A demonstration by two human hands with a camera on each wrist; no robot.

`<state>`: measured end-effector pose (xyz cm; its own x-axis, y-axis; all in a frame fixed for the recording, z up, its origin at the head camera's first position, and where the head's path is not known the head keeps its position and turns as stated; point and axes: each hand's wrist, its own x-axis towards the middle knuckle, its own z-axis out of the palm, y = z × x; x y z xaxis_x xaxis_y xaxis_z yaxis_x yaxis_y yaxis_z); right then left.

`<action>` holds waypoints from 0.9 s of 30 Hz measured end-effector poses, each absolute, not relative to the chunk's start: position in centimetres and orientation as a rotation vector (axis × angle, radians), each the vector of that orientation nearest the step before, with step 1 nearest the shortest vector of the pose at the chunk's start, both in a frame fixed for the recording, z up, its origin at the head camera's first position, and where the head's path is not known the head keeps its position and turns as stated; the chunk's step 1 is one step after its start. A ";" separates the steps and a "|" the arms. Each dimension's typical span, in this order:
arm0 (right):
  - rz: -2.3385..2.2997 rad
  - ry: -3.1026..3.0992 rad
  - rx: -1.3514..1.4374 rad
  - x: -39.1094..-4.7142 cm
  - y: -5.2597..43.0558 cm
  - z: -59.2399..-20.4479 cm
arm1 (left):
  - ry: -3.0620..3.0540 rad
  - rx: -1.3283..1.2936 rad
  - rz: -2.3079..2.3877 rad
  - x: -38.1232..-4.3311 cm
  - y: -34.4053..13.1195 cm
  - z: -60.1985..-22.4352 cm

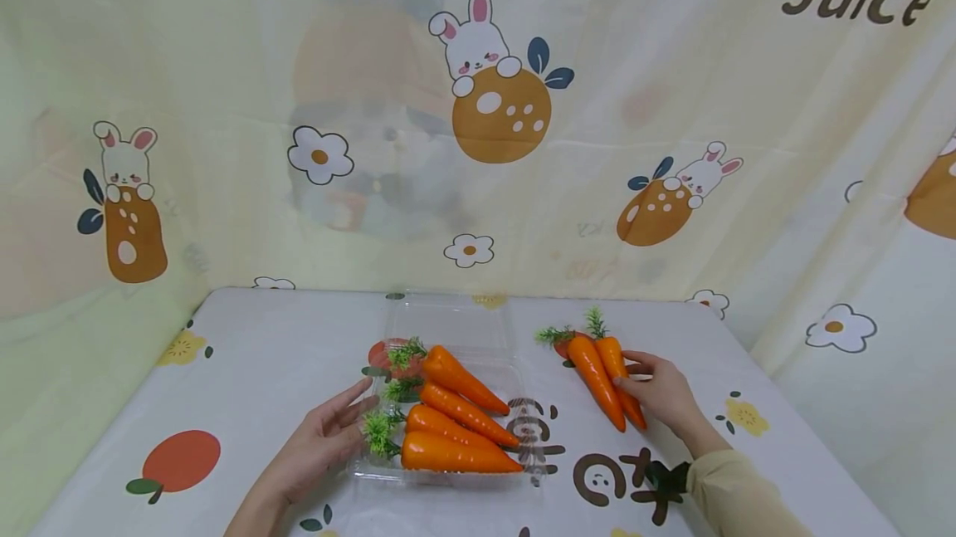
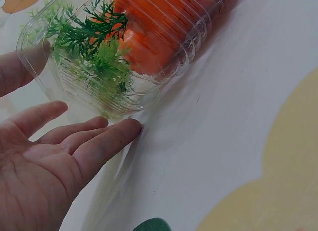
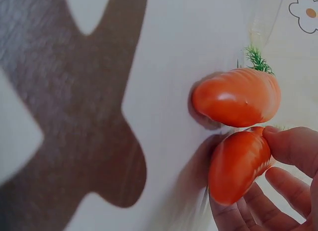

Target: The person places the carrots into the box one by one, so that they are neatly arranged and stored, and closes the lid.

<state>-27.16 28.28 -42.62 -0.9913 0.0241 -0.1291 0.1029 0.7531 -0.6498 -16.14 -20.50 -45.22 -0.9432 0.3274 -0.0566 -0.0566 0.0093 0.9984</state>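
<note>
A clear plastic clamshell box [image 1: 441,479] lies with its lid raised at the back and several orange carrots [image 1: 463,452] with green tops inside. My left hand [image 1: 317,446] is at the box's left side, fingers extended beside the wall near the leafy tops [image 2: 107,67]. To the right of the box, two more carrots lie side by side on the table. My right hand [image 1: 660,392] pinches the right-hand carrot [image 3: 238,166] between thumb and fingers. The other loose carrot [image 1: 593,375] lies just left of it, its leafy top pointing away from me.
A white printed cloth [image 1: 261,363] with fruit, flowers and lettering covers the table. Behind it hangs a pale yellow curtain [image 1: 597,188] with rabbit prints. The transparent lid [image 1: 448,325] leans back behind the carrots in the box.
</note>
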 end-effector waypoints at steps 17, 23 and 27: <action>-1.088 2.860 0.087 -27.0 29.7 -41.5 | 2.000 0.258 2.034 -16.2 -20.5 -45.0; -1.082 2.885 0.010 -26.6 29.9 -40.5 | 1.984 0.271 2.039 -16.1 -20.5 -45.1; -1.092 2.879 -0.033 -26.5 29.6 -39.5 | 1.981 0.267 2.040 -16.2 -20.5 -45.1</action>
